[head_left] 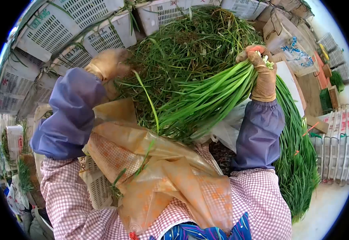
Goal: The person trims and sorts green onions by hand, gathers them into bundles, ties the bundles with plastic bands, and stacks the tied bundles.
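In my right hand [263, 72], gloved and closed, is a bunch of garlic chives [214, 94]. The pale cut ends stick out at the top of the fist, and the green leaves fan out to the left. My left hand [109, 65], also gloved, is at the left edge of a large heap of loose leaves [186, 52]; motion smears its fingers. Close to these fingers a single yellowish leaf [147, 98] hangs down, and I cannot tell if they hold it. A translucent plastic apron [170, 172] covers my lap, with a few stray leaves on it.
White plastic crates [50, 32] line the back and left. More chives [296, 160], long and bundled, lie beside my right arm. A white container [290, 48] with blue writing stands at the back right. Stacked white crates [336, 156] are at the far right.
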A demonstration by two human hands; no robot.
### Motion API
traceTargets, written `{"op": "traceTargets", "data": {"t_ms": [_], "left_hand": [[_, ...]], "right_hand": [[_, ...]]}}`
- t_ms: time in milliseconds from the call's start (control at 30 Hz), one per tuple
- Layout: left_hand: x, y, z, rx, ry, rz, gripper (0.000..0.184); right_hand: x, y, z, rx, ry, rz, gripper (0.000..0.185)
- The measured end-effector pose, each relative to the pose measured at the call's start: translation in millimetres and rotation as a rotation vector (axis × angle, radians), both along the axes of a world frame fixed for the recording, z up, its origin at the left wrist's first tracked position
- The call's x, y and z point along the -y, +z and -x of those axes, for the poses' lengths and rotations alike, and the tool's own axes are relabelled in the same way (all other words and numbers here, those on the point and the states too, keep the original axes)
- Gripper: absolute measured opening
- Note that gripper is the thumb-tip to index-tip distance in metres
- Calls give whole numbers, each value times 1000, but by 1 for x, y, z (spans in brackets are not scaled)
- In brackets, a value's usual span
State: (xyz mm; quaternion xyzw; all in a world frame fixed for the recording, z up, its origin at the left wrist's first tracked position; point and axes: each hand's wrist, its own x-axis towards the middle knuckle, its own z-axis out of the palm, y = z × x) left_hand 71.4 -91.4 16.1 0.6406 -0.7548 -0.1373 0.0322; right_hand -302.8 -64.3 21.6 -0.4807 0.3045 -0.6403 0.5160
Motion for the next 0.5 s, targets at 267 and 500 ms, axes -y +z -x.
{"op": "traceTargets", "data": {"t_ms": [267, 500], "left_hand": [[-45, 6, 113, -863, -508, 445, 35], [-97, -42, 119, -876, -427, -252, 52]], "right_hand": [[-9, 14, -36, 8, 44, -25, 26], [92, -26, 142, -426, 43, 134, 41]]}}
